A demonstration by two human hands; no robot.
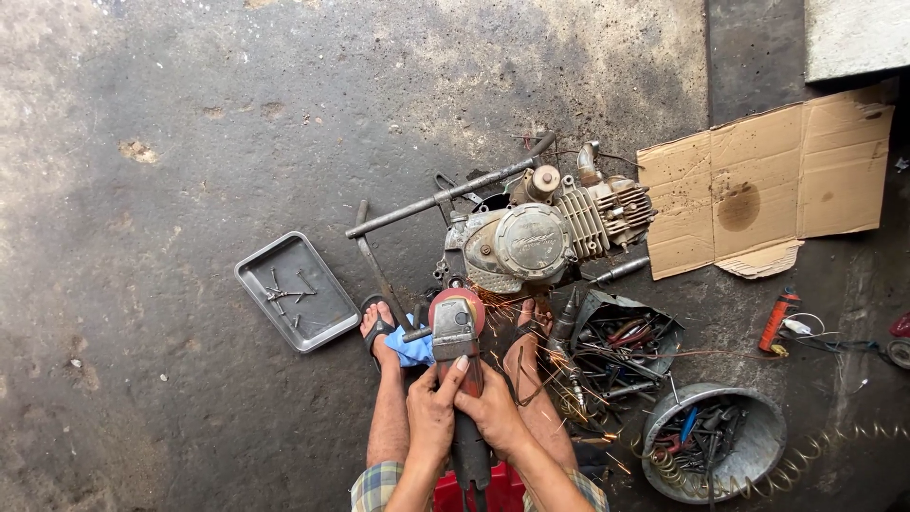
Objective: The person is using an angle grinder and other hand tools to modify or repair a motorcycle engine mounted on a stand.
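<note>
Oil-stained grey concrete floor (190, 142) fills the view, and the person sits low on it, bare legs stretched forward. Both hands grip a red-bodied angle grinder (457, 332): the left hand (431, 410) is wrapped tightly round its handle, and the right hand (493, 408) is closed round the body just beside it. The disc end of the grinder sits at the lower edge of a grey finned motorcycle engine (536, 242), and orange sparks (559, 379) spray to the right of the grinder over the person's right leg. Just left of the grinder, a sandalled foot (377, 325) rests beside a blue cloth (409, 349).

Further left of the grinder lies a flat grey metal tray (296, 290) with a few small parts. To its right are a dark pile of hand tools (621, 343) and a round metal bowl of tools (716, 438). Beyond the engine, a flattened brown cardboard sheet (768, 185) lies spread out.

Bare skin is likely to catch sparks, and they could singe the cloth or cardboard. A slip of the disc could cut the foot, which sits so near.
</note>
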